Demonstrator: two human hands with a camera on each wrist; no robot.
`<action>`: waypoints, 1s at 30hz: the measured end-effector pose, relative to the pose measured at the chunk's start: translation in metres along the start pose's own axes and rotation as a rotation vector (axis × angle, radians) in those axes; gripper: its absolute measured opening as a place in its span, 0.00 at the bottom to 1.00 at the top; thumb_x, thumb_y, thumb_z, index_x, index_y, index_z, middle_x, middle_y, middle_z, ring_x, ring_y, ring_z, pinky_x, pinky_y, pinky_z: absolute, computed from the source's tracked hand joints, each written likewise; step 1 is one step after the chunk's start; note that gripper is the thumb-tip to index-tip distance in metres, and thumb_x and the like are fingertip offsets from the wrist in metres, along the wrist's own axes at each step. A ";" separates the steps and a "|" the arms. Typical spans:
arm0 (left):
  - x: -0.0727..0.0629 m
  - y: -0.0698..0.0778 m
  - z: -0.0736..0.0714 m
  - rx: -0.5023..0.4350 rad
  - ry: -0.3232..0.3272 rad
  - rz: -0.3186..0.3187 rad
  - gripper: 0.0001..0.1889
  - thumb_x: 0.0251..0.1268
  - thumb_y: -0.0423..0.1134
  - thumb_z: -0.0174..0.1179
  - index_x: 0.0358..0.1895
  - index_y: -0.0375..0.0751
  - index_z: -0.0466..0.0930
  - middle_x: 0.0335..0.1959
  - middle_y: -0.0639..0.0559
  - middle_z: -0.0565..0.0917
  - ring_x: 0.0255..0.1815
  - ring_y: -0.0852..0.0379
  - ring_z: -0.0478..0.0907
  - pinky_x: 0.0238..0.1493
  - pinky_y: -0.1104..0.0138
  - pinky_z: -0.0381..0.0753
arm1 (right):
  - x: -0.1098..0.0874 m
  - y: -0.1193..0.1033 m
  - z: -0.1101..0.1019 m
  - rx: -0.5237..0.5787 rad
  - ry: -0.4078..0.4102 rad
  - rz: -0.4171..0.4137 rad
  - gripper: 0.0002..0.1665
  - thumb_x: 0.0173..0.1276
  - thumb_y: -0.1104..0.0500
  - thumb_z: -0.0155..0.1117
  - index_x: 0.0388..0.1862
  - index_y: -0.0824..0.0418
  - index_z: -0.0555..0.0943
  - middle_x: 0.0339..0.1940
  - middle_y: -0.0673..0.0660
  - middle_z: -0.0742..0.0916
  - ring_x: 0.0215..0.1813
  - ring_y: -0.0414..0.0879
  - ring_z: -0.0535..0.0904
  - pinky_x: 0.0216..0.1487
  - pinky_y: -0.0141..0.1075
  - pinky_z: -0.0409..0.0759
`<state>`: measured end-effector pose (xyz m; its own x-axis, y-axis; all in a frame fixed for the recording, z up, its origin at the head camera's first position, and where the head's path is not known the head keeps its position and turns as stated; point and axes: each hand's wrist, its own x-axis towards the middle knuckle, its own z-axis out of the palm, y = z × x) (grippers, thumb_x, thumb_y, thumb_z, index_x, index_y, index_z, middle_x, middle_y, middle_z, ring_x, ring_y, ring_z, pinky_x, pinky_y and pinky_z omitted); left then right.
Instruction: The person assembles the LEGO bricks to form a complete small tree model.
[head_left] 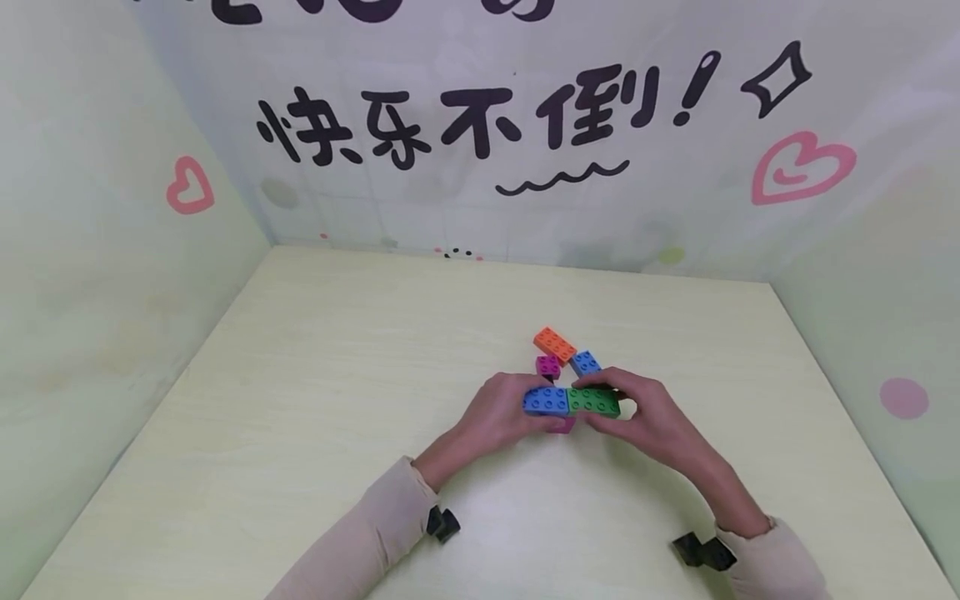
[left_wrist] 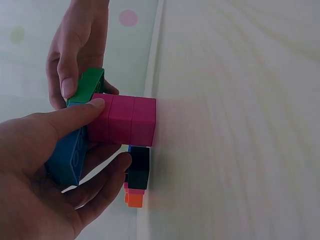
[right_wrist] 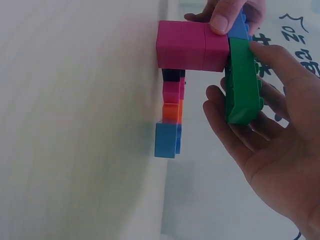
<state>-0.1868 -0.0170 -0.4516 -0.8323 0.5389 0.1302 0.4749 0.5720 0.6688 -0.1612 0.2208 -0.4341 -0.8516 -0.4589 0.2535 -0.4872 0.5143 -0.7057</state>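
Observation:
A blue brick (head_left: 546,402) and a green brick (head_left: 597,403) lie end to end, studs up, on top of a magenta stack (left_wrist: 125,119) that stands on the table. My left hand (head_left: 502,410) grips the blue brick from the left side. Its thumb (left_wrist: 95,106) presses the upper part of the magenta stack, and its other fingers are behind. From the right, my right hand (head_left: 656,421) holds the green brick between thumb and fingers. The blue and green bricks overhang the stack on either side in the wrist views.
Behind the stack are an orange brick (head_left: 555,344), a small magenta brick (head_left: 548,366) and another blue brick (head_left: 585,363). A black brick (left_wrist: 138,167) stands close by the stack. Printed walls enclose the pale table (head_left: 315,350) at the back and sides.

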 end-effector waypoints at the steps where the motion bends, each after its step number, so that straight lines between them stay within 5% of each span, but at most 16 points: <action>1: 0.000 0.000 0.000 0.003 -0.001 0.001 0.28 0.53 0.53 0.73 0.55 0.41 0.83 0.49 0.53 0.85 0.42 0.62 0.77 0.42 0.73 0.73 | 0.000 0.001 0.001 -0.001 0.011 0.004 0.26 0.58 0.64 0.76 0.55 0.49 0.81 0.47 0.42 0.83 0.46 0.42 0.79 0.45 0.40 0.82; 30: 0.001 -0.004 0.000 -0.011 -0.005 0.014 0.28 0.54 0.54 0.72 0.55 0.42 0.83 0.49 0.54 0.85 0.42 0.63 0.77 0.41 0.73 0.73 | 0.003 0.004 0.010 0.060 0.038 0.024 0.22 0.61 0.60 0.74 0.53 0.48 0.82 0.50 0.44 0.82 0.51 0.44 0.77 0.49 0.32 0.78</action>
<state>-0.1898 -0.0187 -0.4541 -0.8241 0.5498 0.1363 0.4835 0.5574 0.6749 -0.1636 0.2138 -0.4429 -0.8700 -0.4185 0.2605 -0.4553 0.4796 -0.7501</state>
